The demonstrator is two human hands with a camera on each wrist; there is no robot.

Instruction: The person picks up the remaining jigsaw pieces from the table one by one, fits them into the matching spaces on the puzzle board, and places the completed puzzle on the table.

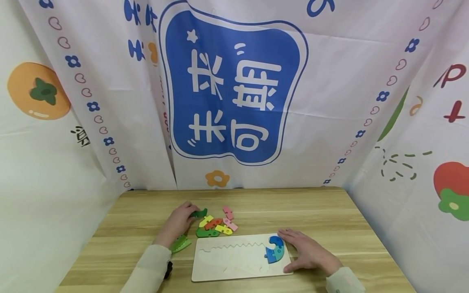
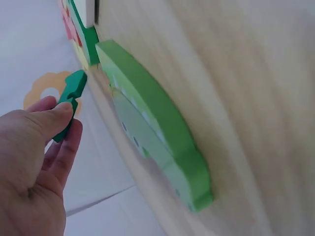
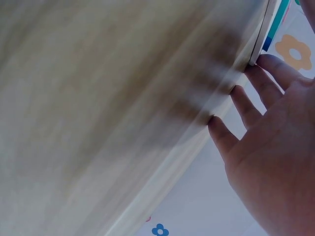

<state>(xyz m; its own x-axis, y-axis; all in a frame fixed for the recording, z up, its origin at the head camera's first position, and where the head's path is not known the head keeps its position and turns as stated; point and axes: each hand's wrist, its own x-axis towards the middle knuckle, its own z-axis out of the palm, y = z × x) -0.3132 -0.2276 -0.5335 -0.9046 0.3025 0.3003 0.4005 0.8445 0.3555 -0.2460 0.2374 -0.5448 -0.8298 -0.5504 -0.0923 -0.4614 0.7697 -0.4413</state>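
Note:
My left hand pinches a dark green puzzle piece between thumb and fingers, above the table's left part. Nearer to me, under that wrist, lies a light green crocodile-head-like puzzle piece. A pale wooden puzzle board with a wavy outline lies in front of me. Several joined blue and teal pieces form a curve at its right end. My right hand rests at the board's right edge with fingers spread, thumb near the lower corner and fingertips by the upper one.
Behind the board's left half lies a loose group of pieces: green, yellow, orange-red and pink. A printed white cloth hangs at the back edge of the wooden table, with cloth on both sides too.

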